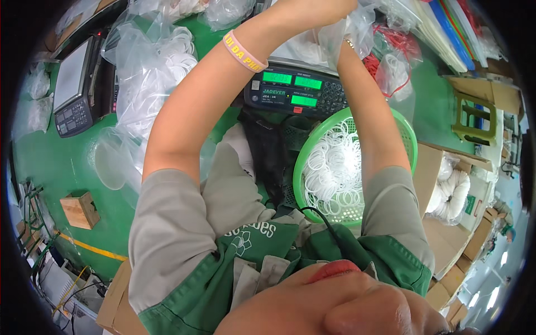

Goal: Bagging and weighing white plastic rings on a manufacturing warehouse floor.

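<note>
My left hand point(326, 10) is at the top edge above the digital counting scale point(298, 89), its fingers curled and partly cut off. From it hangs a clear plastic bag point(333, 42), which this hand appears to grip. A pink band point(244, 52) circles my left wrist. My right forearm point(375, 106) reaches up over a green basket to the same bag. The bag and the left hand cover my right hand, so its fingers do not show. White rings point(332, 167) fill much of the green basket point(300, 167) below the scale.
Bags of white rings point(177, 53) lie left of the scale. A second scale point(75, 92) stands farther left. Red strands in a bag point(385, 53) lie at upper right. At right are a green stool point(474, 120) and a cardboard box point(430, 167); a wooden box point(79, 209) sits lower left.
</note>
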The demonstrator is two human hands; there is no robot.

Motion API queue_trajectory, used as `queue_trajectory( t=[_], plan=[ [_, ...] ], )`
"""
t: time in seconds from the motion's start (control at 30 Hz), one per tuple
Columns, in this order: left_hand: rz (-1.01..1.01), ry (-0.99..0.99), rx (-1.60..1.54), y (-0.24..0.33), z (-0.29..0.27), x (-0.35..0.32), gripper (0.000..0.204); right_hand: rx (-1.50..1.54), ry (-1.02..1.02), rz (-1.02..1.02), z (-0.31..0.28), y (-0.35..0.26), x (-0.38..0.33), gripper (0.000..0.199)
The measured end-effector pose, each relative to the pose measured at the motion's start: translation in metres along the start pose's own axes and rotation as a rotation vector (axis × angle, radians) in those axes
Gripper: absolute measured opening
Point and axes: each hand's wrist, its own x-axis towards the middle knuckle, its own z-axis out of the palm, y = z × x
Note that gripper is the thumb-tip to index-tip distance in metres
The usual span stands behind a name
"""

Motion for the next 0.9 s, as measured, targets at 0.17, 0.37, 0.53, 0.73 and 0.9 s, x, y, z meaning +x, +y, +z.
queue_trajectory(
  t=[0.17, 0.37, 0.53, 0.73, 0.9],
  plan=[
    [0.026, 0.019, -0.070, -0.005, -0.006, -0.003, 0.065, -0.023, -0.012, -0.007, 0.007, -0.006, 0.000, 0.034],
    [-0.126, -0.042, 0.036, 0.002, -0.010, -0.003, 0.063, 0.061, 0.016, -0.071, -0.013, 0.002, -0.001, 0.040],
    [0.039, 0.185, -0.130, -0.010, -0.018, 0.010, 0.058, 0.298, 0.110, -0.129, -0.097, 0.020, -0.016, 0.044],
    [0.035, 0.202, -0.165, -0.007, -0.030, 0.016, 0.058, 0.201, 0.339, -0.144, -0.152, 0.028, -0.054, 0.055],
    [0.416, 0.313, 0.378, 0.023, -0.021, -0.008, 0.060, 0.264, 0.659, -0.088, -0.180, 0.039, -0.097, 0.049]
  ],
)
